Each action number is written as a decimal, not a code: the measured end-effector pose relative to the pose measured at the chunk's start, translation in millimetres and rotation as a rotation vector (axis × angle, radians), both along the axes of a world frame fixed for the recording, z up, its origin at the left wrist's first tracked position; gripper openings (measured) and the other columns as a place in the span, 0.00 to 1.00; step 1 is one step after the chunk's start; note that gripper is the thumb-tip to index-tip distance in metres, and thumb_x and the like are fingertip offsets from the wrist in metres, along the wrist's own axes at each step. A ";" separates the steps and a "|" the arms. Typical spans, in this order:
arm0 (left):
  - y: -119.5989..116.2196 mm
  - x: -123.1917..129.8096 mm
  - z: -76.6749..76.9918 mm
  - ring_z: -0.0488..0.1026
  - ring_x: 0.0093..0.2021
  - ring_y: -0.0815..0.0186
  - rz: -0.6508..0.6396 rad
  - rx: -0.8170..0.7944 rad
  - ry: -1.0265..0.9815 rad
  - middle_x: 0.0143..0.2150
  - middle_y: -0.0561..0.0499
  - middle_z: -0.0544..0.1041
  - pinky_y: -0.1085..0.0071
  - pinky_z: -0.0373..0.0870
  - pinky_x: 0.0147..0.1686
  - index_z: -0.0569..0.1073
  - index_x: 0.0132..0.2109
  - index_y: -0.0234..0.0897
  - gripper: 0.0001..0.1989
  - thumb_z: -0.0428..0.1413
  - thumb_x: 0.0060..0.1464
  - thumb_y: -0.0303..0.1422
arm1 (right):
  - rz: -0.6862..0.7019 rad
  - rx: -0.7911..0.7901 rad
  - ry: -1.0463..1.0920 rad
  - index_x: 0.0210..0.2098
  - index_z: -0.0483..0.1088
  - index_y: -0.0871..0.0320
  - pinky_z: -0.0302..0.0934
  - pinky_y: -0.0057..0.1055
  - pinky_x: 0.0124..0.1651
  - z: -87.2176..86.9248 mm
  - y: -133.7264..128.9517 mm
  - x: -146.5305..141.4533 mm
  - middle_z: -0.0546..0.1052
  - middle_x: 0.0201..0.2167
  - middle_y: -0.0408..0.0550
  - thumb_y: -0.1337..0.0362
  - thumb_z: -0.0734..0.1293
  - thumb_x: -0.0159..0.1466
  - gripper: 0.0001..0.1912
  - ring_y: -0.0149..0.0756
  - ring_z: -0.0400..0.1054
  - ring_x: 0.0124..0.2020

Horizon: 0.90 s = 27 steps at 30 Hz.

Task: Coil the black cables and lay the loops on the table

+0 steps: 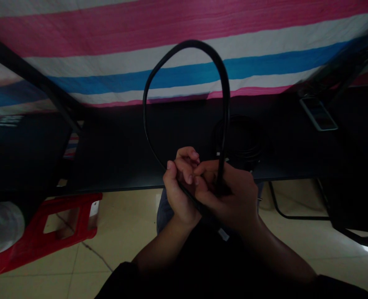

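Observation:
A thick black cable (225,95) rises from my hands in one large upright loop, in front of the striped cloth. Across the palm of my left hand (184,199) runs one side of the loop, held by the thumb and half-curled fingers. My right hand (236,193) is closed around the other side, its thumb and fingertips close to the left fingers. Below the hands, a light-coloured end piece (223,234) sticks out toward my body; its exact shape is too dark to tell. On the table behind my right hand lies a coil of black cable (249,155).
A black table (115,153) spans the view, with a phone-like device (319,113) on its right. Striped cloth (109,33) hangs behind it, between dark slanted bars (25,66). Lower left is a red plastic stool (87,220) beside a whitish rounded object (1,228).

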<state>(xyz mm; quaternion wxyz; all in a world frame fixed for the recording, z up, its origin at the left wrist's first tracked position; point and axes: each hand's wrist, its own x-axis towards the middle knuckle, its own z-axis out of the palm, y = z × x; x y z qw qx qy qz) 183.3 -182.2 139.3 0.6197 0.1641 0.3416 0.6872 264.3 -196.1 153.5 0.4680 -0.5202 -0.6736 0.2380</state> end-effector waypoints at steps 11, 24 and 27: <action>0.9 -0.7 -10.3 0.67 0.41 0.66 -0.001 0.107 0.021 0.37 0.48 0.68 0.74 0.68 0.45 0.62 0.19 0.37 0.26 0.47 0.66 0.39 | 0.011 0.008 0.032 0.32 0.70 0.56 0.57 0.22 0.25 -3.5 -2.1 1.1 0.68 0.20 0.33 0.72 0.67 0.59 0.05 0.22 0.59 0.17; -1.1 -0.7 -12.5 0.67 0.39 0.64 -0.033 0.070 0.080 0.38 0.48 0.69 0.70 0.69 0.46 0.59 0.19 0.38 0.27 0.49 0.65 0.43 | 0.026 -0.002 0.051 0.29 0.68 0.56 0.54 0.23 0.24 -7.1 1.2 0.3 0.68 0.20 0.33 0.72 0.65 0.57 0.05 0.22 0.59 0.18; 0.3 -0.1 -14.3 0.67 0.37 0.65 -0.039 0.046 0.101 0.39 0.48 0.70 0.69 0.70 0.46 0.57 0.19 0.37 0.27 0.49 0.64 0.45 | 0.026 -0.027 0.082 0.28 0.67 0.56 0.53 0.23 0.23 -11.0 2.5 0.0 0.67 0.19 0.33 0.72 0.65 0.56 0.05 0.22 0.57 0.17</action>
